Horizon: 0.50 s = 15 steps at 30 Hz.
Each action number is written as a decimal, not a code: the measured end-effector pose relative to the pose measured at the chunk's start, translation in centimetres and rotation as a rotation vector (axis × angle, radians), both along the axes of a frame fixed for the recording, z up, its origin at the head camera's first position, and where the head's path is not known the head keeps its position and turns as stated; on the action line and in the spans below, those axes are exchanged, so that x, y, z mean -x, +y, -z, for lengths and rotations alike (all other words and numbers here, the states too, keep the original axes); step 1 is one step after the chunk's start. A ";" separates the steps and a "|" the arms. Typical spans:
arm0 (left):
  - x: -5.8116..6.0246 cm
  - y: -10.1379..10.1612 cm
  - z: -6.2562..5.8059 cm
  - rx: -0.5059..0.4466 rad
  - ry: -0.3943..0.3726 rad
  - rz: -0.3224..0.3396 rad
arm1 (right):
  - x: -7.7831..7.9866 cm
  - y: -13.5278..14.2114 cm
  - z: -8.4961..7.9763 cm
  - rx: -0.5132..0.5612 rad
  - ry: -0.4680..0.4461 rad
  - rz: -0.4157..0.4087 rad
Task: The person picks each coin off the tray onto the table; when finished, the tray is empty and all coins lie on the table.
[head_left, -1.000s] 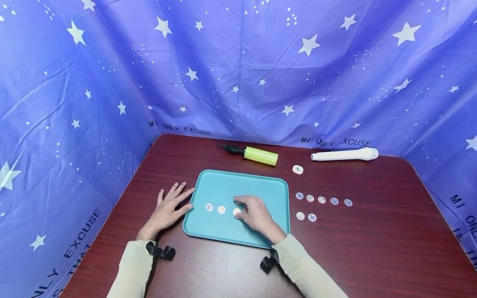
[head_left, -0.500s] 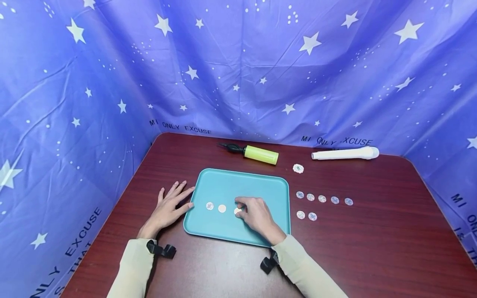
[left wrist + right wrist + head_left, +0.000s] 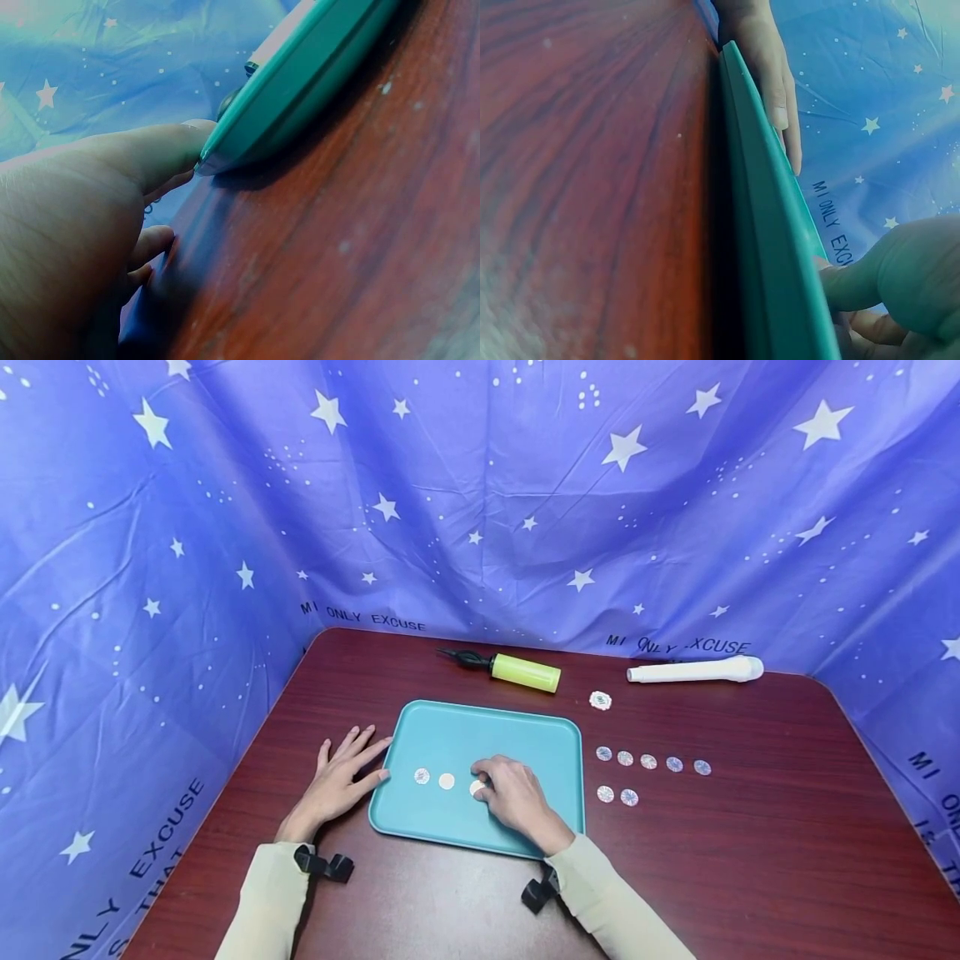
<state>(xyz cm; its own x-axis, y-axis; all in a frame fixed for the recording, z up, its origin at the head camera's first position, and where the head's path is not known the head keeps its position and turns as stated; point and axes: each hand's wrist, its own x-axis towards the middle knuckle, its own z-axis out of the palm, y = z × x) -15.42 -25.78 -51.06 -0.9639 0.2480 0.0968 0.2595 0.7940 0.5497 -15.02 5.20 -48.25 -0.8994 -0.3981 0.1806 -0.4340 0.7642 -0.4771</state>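
Note:
A teal tray [image 3: 517, 732] lies on the table, with three small round discs in a row on it. One patterned disc [image 3: 422, 776] is at the left, and a plain cream disc [image 3: 447, 782] sits beside it. My right hand [image 3: 516, 792], fingers curled, pinches another cream disc [image 3: 476, 787] low over the tray; the thumb covers part of it. My left hand [image 3: 336, 783] rests on the table with its fingers spread. Its thumb and index finger touch the tray's left rim. In the left wrist view the thumb [image 3: 172, 150] meets the tray's edge. The right wrist view hides the discs behind the rim.
Right of the tray, several patterned discs [image 3: 648, 762] form two rows. A scalloped white chip [image 3: 600, 700] lies farther back. Behind the tray are a yellow-green hand pump [image 3: 525, 673] and a white microphone-shaped stick [image 3: 693, 671]. A blue star-printed curtain [image 3: 480, 485] surrounds the table.
My right hand and the disc at its fingertips shift very slightly left. My left hand and the tray stay in place.

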 end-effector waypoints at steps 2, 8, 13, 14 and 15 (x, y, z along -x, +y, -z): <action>0.0 0.0 0.0 -0.001 -0.001 -0.003 | 0.0 0.0 0.1 0.004 0.010 -0.013; 0.0 0.0 -0.1 0.000 -0.007 0.000 | 0.2 0.3 -0.2 0.089 -0.069 0.009; 0.0 0.0 -0.2 0.001 -0.005 -0.004 | 0.5 0.3 -0.5 0.165 -0.135 0.081; 0.0 0.0 -0.2 0.002 -0.004 -0.003 | 0.5 0.3 -0.5 0.170 -0.136 0.093; 0.0 0.0 -0.1 0.004 -0.005 -0.003 | 0.5 0.3 -0.4 0.168 -0.136 0.102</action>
